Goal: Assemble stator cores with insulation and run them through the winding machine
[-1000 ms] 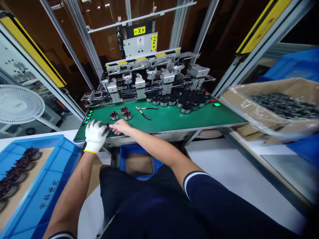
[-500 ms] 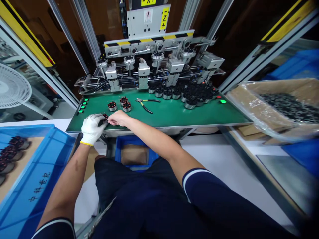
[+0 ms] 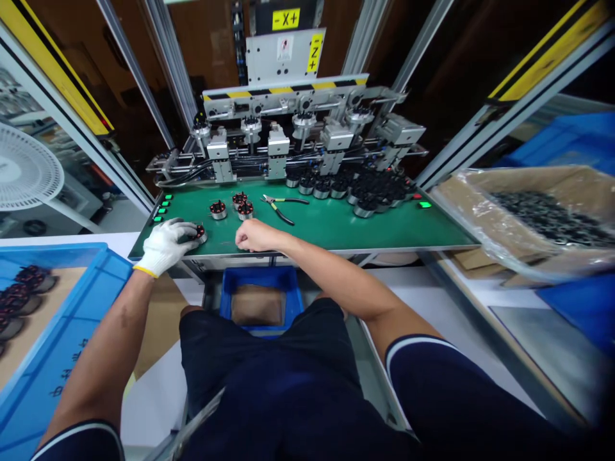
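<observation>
My left hand (image 3: 164,244), in a white glove, grips a small round motor stator (image 3: 199,232) with copper windings at the near left edge of the green work table (image 3: 336,225). My bare right hand (image 3: 253,235) rests at the table's front edge just right of it, fingers curled in a loose pinch; what they hold is hidden. Three more stators (image 3: 233,206) stand a little beyond the hands, with pliers (image 3: 280,209) lying to their right.
A winding machine (image 3: 298,137) spans the back of the table, with a cluster of dark stators (image 3: 365,191) at its right. A blue bin (image 3: 258,301) sits under the table edge. A blue tray (image 3: 57,320) with stators is at left, a lined cardboard box (image 3: 533,218) at right.
My right hand has let go of the stator and drawn back rightward to the table's front edge. My left hand still grips the stator. The view has tilted slightly.
</observation>
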`<control>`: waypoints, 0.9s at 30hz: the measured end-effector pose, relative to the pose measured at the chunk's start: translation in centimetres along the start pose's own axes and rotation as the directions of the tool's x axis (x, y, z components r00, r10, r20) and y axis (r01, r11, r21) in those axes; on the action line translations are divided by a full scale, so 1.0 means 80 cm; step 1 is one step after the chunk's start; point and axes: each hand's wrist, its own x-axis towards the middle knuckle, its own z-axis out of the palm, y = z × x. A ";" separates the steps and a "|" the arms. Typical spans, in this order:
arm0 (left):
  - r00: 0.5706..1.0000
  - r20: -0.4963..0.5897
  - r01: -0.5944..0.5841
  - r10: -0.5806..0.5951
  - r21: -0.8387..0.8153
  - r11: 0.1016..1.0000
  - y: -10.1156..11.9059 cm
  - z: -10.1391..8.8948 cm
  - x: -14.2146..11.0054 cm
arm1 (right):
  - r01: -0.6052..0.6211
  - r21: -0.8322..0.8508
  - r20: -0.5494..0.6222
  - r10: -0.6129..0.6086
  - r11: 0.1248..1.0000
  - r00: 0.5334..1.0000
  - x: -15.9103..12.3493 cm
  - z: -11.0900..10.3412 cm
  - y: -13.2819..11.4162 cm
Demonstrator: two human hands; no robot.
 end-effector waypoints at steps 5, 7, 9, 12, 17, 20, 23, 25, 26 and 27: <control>0.966 0.054 0.241 -0.251 0.152 0.959 0.036 -0.046 0.048 | -0.160 0.149 -0.077 0.173 0.976 0.982 0.014 0.008 0.005; 0.960 0.131 0.186 -0.246 0.357 0.915 0.059 -0.038 0.075 | -0.223 0.227 -0.090 0.249 0.948 0.964 0.031 0.024 -0.002; 0.948 0.203 0.133 -0.246 0.452 0.882 0.076 -0.021 0.094 | -0.272 0.289 -0.122 0.317 0.918 0.940 0.046 0.039 -0.008; 0.956 0.207 0.090 -0.209 0.471 0.877 0.087 0.002 0.098 | -0.309 0.357 -0.194 0.393 0.882 0.899 0.061 0.050 -0.011; 0.976 0.213 -0.071 -0.035 0.470 0.880 0.098 0.014 0.064 | -0.329 0.450 -0.185 0.447 0.830 0.875 0.073 0.050 -0.018; 0.968 0.250 -0.140 0.032 0.428 0.893 0.107 0.015 0.046 | -0.355 0.455 -0.117 0.450 0.816 0.885 0.075 0.048 -0.022; 0.956 0.290 -0.152 0.039 0.378 0.913 0.106 0.006 0.045 | -0.369 0.412 -0.067 0.432 0.833 0.900 0.072 0.045 -0.019; 0.964 0.263 -0.125 0.024 0.374 0.919 0.100 -0.003 0.055 | -0.364 0.373 -0.055 0.411 0.854 0.910 0.070 0.042 -0.017; 0.972 0.234 -0.112 0.021 0.382 0.917 0.097 -0.006 0.064 | -0.360 0.351 -0.055 0.402 0.864 0.914 0.070 0.042 -0.016; 0.978 0.207 -0.104 0.023 0.393 0.914 0.094 -0.008 0.073 | -0.356 0.328 -0.057 0.394 0.875 0.917 0.069 0.042 -0.016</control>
